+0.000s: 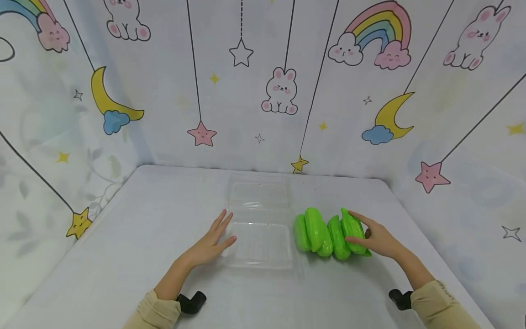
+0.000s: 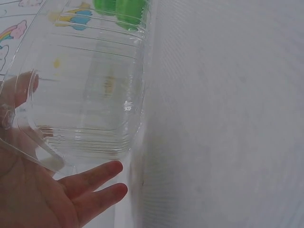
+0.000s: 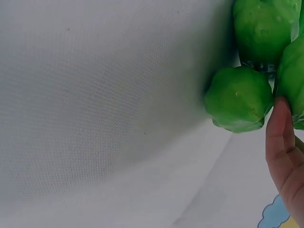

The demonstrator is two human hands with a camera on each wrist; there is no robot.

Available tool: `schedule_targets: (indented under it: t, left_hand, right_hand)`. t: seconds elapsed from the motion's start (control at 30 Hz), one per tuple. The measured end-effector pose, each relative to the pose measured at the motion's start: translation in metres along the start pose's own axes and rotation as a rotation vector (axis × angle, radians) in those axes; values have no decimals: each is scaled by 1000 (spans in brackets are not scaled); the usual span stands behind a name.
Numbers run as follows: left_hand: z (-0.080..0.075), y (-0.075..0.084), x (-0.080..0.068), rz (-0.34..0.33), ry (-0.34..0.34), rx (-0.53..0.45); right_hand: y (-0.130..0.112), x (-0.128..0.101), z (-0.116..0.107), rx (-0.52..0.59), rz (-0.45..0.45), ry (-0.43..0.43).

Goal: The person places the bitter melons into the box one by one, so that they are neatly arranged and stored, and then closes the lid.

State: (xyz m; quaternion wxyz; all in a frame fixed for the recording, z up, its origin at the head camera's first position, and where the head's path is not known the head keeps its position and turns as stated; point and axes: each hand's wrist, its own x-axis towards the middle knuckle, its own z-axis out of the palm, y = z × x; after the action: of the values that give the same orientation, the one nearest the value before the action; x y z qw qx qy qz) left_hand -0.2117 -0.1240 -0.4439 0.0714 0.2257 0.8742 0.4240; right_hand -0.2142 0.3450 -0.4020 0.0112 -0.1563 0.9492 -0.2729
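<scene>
Both hands rest on the bench (image 1: 123, 237): the left hand (image 1: 209, 244) lies flat, steadying the clear box (image 1: 260, 237), while the right hand (image 1: 376, 237) holds the far-right green fruit (image 1: 352, 230).

Both arms wear beige long sleeves (image 1: 439, 306) with a black camera mount (image 1: 192, 302) at each wrist; the hands are bare.

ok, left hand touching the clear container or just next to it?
Touching. In the left wrist view the left hand has its thumb against the clear container wall, seen through the plastic; the head view shows straight fingers along its left edge.
</scene>
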Motion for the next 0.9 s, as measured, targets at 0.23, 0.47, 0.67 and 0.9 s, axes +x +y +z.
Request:
schedule_targets:
  t: [0.23,0.47,0.67,0.9]
  left_hand:
    - [0,-2,1,14,-9,-1]
    - [0,0,1,16,-10,-21]
    - [1,0,0,15,-12,-27]
    - [1,-2,-1,18,-4,-8]
  right_hand:
    - [-2,2,1,11,12,23]
    - [-11,4,-3,16,19,75]
    - [-20,6,-4,30,21,91]
    - [-36,11,-5,23,1,125]
